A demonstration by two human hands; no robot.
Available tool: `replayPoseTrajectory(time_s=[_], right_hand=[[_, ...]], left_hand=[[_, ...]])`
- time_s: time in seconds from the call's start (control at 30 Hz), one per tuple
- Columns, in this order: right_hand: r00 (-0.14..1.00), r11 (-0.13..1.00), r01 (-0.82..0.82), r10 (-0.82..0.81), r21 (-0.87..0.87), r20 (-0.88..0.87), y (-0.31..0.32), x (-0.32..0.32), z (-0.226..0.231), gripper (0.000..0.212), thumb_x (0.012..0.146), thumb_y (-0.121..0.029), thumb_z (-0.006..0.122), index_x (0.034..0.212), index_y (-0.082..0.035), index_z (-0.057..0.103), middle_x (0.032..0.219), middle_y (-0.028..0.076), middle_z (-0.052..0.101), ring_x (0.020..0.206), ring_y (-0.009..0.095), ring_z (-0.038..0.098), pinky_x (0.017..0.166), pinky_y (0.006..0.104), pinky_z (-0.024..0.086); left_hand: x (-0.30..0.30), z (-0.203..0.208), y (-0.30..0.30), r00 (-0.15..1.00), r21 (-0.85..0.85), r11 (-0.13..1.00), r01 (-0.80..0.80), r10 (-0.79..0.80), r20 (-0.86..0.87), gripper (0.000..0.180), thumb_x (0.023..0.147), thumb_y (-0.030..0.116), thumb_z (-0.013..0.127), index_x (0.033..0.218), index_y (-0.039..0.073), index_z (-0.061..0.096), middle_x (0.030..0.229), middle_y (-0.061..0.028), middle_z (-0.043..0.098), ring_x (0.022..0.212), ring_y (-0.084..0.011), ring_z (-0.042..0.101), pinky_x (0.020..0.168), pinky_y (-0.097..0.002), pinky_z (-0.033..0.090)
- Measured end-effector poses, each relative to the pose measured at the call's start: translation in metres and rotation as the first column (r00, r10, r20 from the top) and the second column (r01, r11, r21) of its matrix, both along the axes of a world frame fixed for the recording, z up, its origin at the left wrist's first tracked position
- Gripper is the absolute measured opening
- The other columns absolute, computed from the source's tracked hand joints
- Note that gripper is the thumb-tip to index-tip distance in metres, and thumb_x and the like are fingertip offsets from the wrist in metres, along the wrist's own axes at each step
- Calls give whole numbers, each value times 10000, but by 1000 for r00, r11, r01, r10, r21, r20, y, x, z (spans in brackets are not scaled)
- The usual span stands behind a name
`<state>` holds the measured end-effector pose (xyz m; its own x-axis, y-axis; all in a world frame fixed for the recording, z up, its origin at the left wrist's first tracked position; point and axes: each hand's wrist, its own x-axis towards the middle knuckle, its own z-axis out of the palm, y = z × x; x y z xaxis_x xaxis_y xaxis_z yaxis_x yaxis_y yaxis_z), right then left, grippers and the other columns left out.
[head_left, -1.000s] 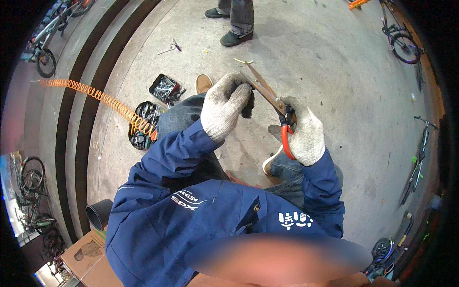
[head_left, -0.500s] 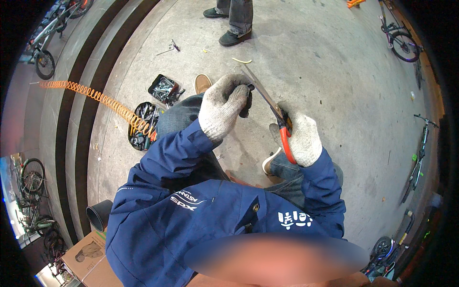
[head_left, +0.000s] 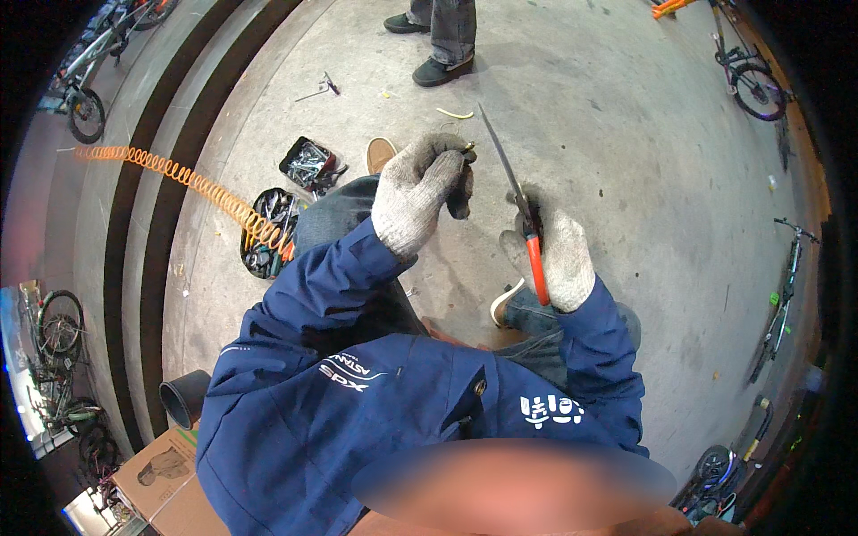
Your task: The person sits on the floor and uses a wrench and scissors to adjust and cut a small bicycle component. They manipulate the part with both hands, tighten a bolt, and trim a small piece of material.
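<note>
Both gloved hands are up in front of the body and kept apart: the left hand (head_left: 411, 195) closed in a pinch, the right hand (head_left: 565, 255) wrapped around a handle. Wide grey floor (head_left: 679, 223) beneath everything, with another person's legs (head_left: 453, 36) planted at the far side, and over on the left an orange coiled hose (head_left: 192, 179) sweeps down toward the knee. Just beyond that knee sits a black tray (head_left: 291, 152) loaded with metal bits. Now the scissors (head_left: 523, 207), red-handled and long-bladed, and here's the change! Half a second ago their blades angled in close at the left fingertips; now they've swung clear, points away from the body, a visible gap to the left glove. They show nearly edge-on, so whether they are spread or together I cannot tell. Past the fingertips, a curved pale-yellow strip (head_left: 456, 113) lies on the floor, right where it was. And smallest of all, a brassy piece (head_left: 470, 146) has come into sight, poking from the left pinch. What it is, too small to say. For the work in hand, that reads as a pause between cuts: piece held, blades off it.
</note>
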<state>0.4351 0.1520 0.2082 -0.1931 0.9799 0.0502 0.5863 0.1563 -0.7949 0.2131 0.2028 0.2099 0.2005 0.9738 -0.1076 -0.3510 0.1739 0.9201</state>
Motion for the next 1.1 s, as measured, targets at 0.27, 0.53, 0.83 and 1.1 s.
replayPoseTrajectory(time_s=[0.27,0.53,0.83,1.1], right_hand=[[996,993,21,-32,120,89,1,1,1,534,844,-84,812,1335,-98,602,1071,204,704,931,350,729,801,418,588],[996,993,47,-55,112,67,3,2,-4,586,831,-121,853,1352,-105,586,1102,193,708,960,326,733,838,417,593],[995,993,33,-44,115,94,2,3,2,542,855,-108,832,1339,-87,591,1080,208,713,930,348,735,795,419,594],[999,997,24,-28,75,45,1,4,-4,497,878,-25,754,1339,-88,578,1036,235,711,915,409,731,781,447,577]], left_hand=[[-4,0,2,996,58,998,30,-26,-80,219,1088,173,554,1110,-38,606,772,-76,626,601,-133,594,542,-276,499],[-4,1,1,990,47,997,64,-58,-132,213,1091,179,547,1076,-27,600,771,-64,614,597,-121,571,539,-268,486],[-2,3,0,990,41,997,64,-58,-131,207,1078,187,563,1014,-9,581,765,-64,591,581,-130,544,537,-282,454],[-1,5,0,987,21,998,52,-48,-150,219,1076,203,565,995,0,577,769,-65,586,580,-138,541,540,-287,449]])
